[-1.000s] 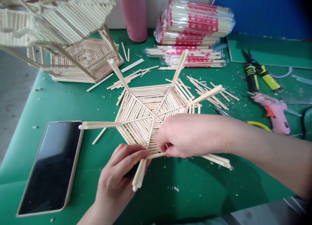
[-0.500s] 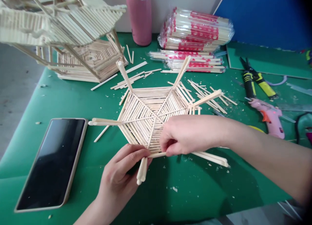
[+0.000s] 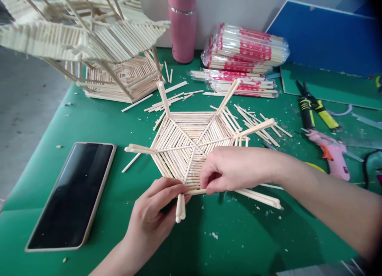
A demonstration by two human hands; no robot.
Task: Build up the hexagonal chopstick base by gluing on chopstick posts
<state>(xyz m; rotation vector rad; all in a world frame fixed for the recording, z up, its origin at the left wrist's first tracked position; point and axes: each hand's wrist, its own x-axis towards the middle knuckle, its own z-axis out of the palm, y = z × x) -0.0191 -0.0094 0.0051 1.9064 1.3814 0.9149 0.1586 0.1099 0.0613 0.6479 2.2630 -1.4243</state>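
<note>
A hexagonal frame of wooden sticks (image 3: 176, 142), filled with rows of thin sticks and with paired sticks jutting from its corners, lies on the green table. At its near edge is a short stick (image 3: 197, 192). My left hand (image 3: 155, 210) pinches the left end of that stick where it meets the frame's near corner, beside a jutting stick bundle (image 3: 180, 208). Closed fingers of my right hand (image 3: 222, 170) hold the stick's other end. My right hand hides the frame's lower right part.
A phone (image 3: 73, 196) lies at left. Behind stand a stick-built model (image 3: 119, 45) and a pink bottle (image 3: 182, 33). Packaged chopsticks (image 3: 244, 49), loose cut sticks (image 3: 253, 122), pliers (image 3: 316, 104) and a pink glue gun (image 3: 330, 150) occupy the back and right.
The camera's view has shifted a little, so the scene sits slightly further right. Both hands keep their hold at the near edge of the frame.
</note>
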